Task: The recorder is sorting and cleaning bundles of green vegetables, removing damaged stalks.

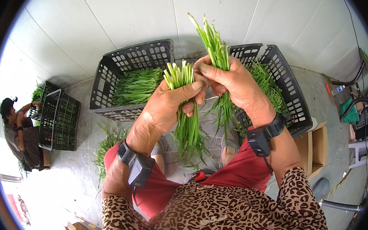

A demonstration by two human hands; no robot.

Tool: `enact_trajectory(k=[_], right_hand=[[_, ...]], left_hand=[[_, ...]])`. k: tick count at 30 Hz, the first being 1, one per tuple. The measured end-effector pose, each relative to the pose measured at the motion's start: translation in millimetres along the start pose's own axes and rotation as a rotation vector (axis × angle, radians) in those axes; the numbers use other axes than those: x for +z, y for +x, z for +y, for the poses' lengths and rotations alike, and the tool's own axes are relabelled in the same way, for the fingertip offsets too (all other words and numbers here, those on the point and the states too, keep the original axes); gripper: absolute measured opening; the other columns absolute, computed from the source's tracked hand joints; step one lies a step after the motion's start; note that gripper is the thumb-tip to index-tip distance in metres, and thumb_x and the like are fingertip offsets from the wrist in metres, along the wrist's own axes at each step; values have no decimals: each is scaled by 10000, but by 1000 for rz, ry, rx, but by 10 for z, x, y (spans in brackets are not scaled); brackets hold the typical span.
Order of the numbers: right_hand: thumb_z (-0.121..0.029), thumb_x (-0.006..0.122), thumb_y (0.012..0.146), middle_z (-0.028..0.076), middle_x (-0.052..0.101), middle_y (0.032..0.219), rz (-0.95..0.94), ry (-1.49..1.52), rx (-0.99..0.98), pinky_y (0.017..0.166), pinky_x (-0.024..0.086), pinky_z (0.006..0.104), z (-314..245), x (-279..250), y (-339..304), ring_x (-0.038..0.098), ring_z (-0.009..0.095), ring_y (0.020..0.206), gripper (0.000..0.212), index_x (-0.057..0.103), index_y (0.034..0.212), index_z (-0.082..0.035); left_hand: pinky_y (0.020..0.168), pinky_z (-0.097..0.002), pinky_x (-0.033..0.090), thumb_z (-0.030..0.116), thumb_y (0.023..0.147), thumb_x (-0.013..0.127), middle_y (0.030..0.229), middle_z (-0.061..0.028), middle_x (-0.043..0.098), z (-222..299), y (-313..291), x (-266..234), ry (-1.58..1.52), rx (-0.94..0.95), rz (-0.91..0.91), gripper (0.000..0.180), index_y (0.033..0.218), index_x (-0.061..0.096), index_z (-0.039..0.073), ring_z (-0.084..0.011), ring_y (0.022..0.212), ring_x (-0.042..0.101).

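My left hand (168,103) is closed around a bunch of garlic chives (191,134), its pale, evenly ended stalks pointing up and the green leaves hanging below. Beside it, my right hand (236,82) grips a second bunch of chives (213,43), whose uneven stalk ends reach higher and lean to the left. The fingers of both hands nearly meet between the bunches; whether they touch I cannot tell. A thin pale strand shows just under the right hand. Both bunches are above the floor, between my knees.
A black crate (104,78) with neatly laid chives stands front left; another crate (296,103) with looser chives stands front right. Loose greens (106,150) lie by my left knee. A cardboard box (318,150) and white stool (360,153) are right. Far left, a person (14,134) sits by stacked crates (59,120).
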State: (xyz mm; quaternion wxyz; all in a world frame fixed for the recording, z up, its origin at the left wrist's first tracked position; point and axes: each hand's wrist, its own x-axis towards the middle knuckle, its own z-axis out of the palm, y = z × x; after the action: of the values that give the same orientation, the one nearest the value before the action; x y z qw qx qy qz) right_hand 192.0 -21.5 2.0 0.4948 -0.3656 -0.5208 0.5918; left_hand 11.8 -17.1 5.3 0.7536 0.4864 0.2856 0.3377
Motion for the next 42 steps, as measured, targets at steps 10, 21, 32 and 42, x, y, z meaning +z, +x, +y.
enact_trajectory(k=[10, 21, 32, 42], right_hand=[[-307, 614, 883, -4, 617, 711, -143, 70, 56, 418, 299, 201, 0, 42, -29, 390, 27, 474, 255, 647, 925, -58], [-250, 675, 831, -4, 541, 635, 28, -85, 15, 425, 337, 193, 15, 18, -24, 413, 33, 475, 218, 583, 774, -61], [-210, 669, 836, -4, 548, 639, -42, -46, 71, 404, 295, 197, 66, 93, -37, 394, 34, 465, 185, 590, 801, -46], [-121, 671, 809, -22, 505, 599, -200, 45, 149, 427, 310, 213, 81, 203, -84, 406, 46, 462, 133, 607, 876, -26]], left_hand=[[514, -229, 366, 216, 895, 574, 732, 0, 564, 79, -10, -73, -73, 83, 65, 152, 967, 601, 85, -74, 555, 413], [629, -237, 388, 256, 933, 517, 742, 21, 505, 118, 42, -247, -218, 166, 189, 219, 1014, 531, 53, -79, 627, 398], [623, -265, 405, 238, 932, 517, 766, 0, 555, 101, 51, -310, -319, 213, 158, 179, 971, 559, 67, -103, 648, 445], [622, -280, 417, 236, 938, 512, 771, -9, 570, 97, 110, -290, -276, 263, 258, 180, 956, 565, 65, -126, 657, 458]])
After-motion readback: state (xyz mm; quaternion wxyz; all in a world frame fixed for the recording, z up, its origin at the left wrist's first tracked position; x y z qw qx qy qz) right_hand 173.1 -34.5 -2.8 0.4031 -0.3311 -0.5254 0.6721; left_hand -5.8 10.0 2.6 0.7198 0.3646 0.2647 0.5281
